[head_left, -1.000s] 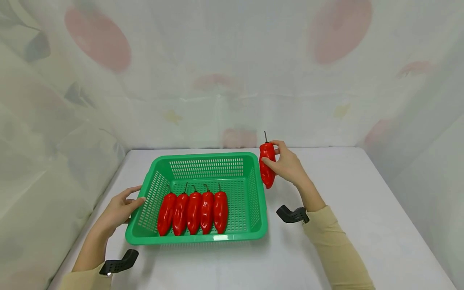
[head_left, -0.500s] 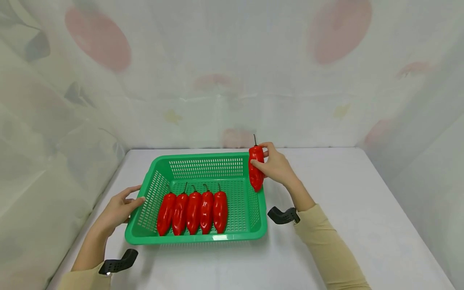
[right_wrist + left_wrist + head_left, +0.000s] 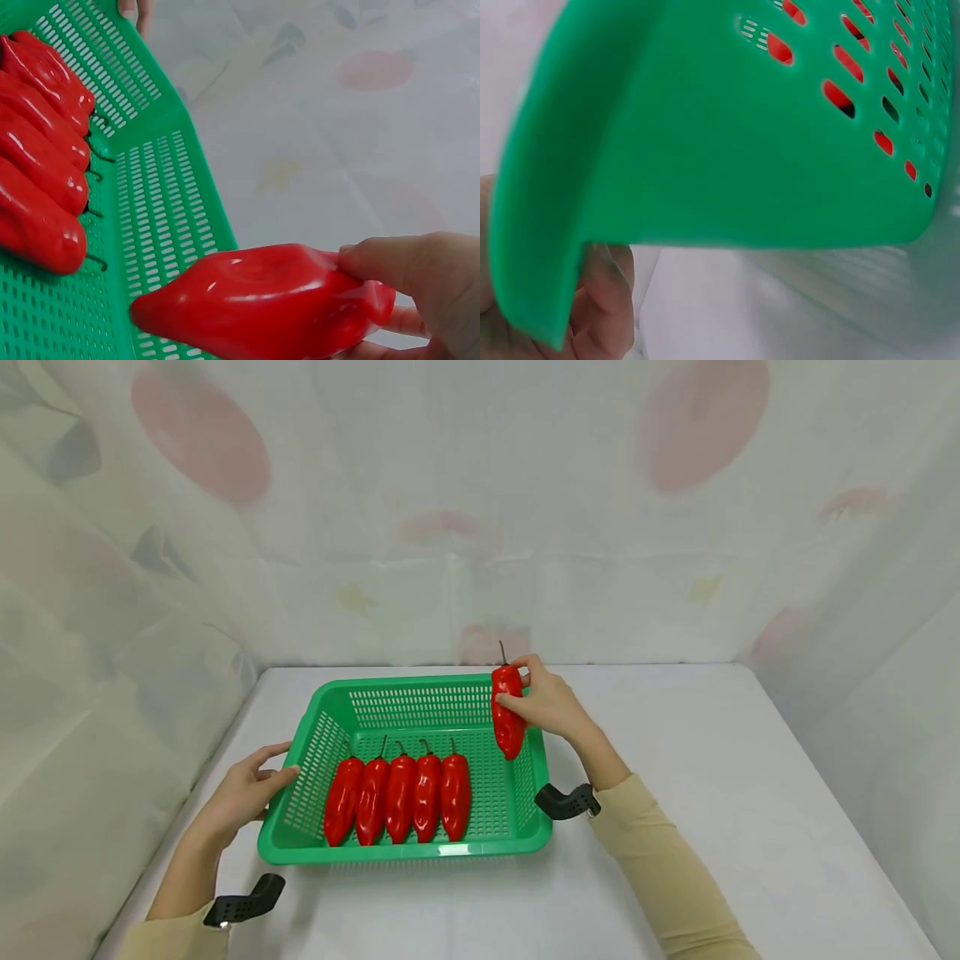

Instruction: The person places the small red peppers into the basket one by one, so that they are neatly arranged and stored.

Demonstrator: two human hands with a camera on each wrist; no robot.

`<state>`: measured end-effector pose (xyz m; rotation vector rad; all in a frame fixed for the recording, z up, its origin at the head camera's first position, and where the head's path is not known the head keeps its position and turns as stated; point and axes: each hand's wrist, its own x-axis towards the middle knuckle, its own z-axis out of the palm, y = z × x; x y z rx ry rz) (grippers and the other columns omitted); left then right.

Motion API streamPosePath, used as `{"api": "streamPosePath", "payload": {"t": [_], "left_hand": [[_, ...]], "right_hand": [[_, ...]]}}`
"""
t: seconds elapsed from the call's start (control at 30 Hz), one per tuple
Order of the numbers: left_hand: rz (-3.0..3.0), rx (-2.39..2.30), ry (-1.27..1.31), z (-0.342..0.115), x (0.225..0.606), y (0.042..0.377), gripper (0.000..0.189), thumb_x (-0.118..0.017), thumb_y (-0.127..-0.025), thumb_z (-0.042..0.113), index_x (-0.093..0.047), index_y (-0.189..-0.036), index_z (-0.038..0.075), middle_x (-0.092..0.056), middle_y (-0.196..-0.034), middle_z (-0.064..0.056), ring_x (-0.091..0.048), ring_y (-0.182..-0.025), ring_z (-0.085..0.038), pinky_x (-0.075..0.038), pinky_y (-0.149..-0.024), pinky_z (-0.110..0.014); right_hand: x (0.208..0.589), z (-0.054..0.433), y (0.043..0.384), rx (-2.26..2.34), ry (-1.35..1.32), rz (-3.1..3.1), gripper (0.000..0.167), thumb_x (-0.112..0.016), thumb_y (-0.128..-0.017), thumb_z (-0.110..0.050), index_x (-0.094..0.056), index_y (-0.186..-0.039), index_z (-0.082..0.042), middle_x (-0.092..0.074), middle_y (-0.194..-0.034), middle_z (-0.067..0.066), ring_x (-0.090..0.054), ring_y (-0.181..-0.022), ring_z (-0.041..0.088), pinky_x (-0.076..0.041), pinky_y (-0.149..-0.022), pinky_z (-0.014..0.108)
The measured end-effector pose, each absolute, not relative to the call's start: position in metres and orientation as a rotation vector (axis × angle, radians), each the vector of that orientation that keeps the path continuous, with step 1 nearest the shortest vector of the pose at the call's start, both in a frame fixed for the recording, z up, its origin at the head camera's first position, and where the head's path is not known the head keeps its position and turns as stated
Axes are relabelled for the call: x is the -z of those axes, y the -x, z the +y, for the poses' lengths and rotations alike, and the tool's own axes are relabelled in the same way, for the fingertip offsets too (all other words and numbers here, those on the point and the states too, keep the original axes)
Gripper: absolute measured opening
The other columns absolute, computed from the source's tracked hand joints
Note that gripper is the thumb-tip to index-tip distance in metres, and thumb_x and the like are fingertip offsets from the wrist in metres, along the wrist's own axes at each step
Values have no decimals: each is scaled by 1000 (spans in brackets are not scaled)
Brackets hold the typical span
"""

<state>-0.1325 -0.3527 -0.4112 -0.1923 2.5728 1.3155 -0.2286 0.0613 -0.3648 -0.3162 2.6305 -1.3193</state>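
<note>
My right hand (image 3: 551,700) pinches a red chili pepper (image 3: 507,712) between thumb and fingers, its stem pointing up, over the right part of a green plastic basket (image 3: 405,853). In the right wrist view this pepper (image 3: 262,300) looks glossy and lumpy, above the basket's edge. Several more red peppers (image 3: 401,799) lie side by side in the left and middle of the basket, stems toward the far side. At the basket's left rim, my left hand (image 3: 243,789) grips the edge, thumb on top. The left wrist view shows its curled fingers (image 3: 604,300) beneath the rim.
The basket stands on a white-covered table (image 3: 675,735). A pale curtain (image 3: 480,527) with faded red and grey prints hangs behind the table and along its sides. Each wrist wears a black camera mount, such as the right mount (image 3: 567,802).
My right hand has carried the pepper leftward, from just outside the basket's right rim to above its inside. The left hand and the peppers in the basket have stayed put.
</note>
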Motion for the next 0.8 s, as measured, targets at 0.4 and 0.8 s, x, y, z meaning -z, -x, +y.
{"api": "streamPosePath", "payload": {"t": [0.4, 0.8], "left_hand": [[2567, -1328, 192, -352, 410, 132, 71, -51, -93, 40, -18, -146, 6, -55, -113, -31, -66, -76, -23, -56, -64, -39], [2577, -1323, 188, -352, 411, 132, 70, -51, -93, 40, -18, -146, 7, -55, -113, -31, -66, -76, -23, -56, -63, -39]], "right_hand": [[373, 42, 224, 1315, 376, 2552, 57, -64, -85, -23, -35, -132, -9, -58, -111, 15, -64, -79, 22, -56, -60, 32], [388, 26, 225, 1231, 396, 2587, 54, -64, -84, -22, -39, -129, -6, -55, -118, 15, -61, -86, 22, -54, -60, 27]]}}
